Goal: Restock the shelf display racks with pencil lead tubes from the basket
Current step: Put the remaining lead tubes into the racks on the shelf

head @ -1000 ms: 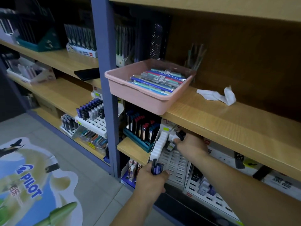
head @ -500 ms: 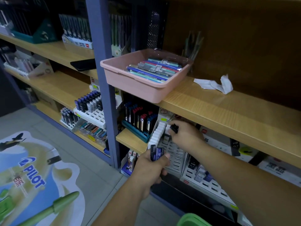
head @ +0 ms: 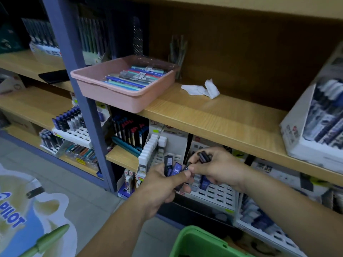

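a small bunch of pencil lead tubes point(head: 175, 168) is being held upright in the left grip point(head: 163, 184), with the fingers curled round the cases and the thumb pressed across their front; "hb" is being shown on one blue case. the right grip point(head: 220, 169) is being held just beside it, its thumb and forefinger pinching the top of one tube in that bunch, while a few dark tubes point(head: 204, 157) are being tucked under its upper fingers. both are being held in front of the white slotted display rack point(head: 217, 193) on the lower shelf, where many slots are being left unfilled. the rim of the green basket point(head: 193, 240) is being shown at the bottom edge, below the arms; its contents cannot be told.

the tubes are being judged light, stiff and smooth-sided, so a loose bunch is likely to be slipping and fanning apart. each one is probably best being taken singly by its flat faces near the cap end and fed base-first into a slot. the leads inside are being assumed brittle, so drops are being treated as a risk.
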{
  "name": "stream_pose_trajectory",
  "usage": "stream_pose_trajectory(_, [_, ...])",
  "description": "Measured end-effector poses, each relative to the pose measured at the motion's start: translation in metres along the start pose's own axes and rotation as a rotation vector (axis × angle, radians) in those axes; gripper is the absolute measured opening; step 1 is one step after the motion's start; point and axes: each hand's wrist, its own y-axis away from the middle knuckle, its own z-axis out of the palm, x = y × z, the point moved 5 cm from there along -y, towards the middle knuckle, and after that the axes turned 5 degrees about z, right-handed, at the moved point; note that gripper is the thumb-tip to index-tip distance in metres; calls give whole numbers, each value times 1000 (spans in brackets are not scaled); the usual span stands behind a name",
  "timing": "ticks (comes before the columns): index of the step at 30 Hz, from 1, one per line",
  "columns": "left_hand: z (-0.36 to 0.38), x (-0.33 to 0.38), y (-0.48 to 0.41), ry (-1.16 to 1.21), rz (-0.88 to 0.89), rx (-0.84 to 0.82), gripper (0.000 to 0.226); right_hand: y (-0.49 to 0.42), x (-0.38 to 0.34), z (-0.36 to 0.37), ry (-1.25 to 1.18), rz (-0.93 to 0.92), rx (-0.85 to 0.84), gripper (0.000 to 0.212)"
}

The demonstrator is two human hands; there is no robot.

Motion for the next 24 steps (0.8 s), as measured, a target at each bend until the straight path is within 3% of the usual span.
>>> stream_pose_trajectory(6, [-16, -22, -5, -95, -114, 239, 33, -1, 26, -12, 17, -69, 228, 9])
stream_pose_trajectory(11, [-11, -28, -5, -171, -175, 152, 55, -16, 33, -4, 142, -145, 321, 9])
stream_pose_trajectory(15, [-13, -34, -6, -88, -218, 104, 64, -29, 40, 7, 264, -157, 313, 14])
stream_pose_trajectory(20, [-15, -29, -4, 38, -215, 79, 21, -32, 44, 9, 347, -192, 318, 25])
stream_pose_trajectory(24, [-18, -27, 2, -54, -186, 41, 16, -33, 40, 10, 523, -197, 312, 32])
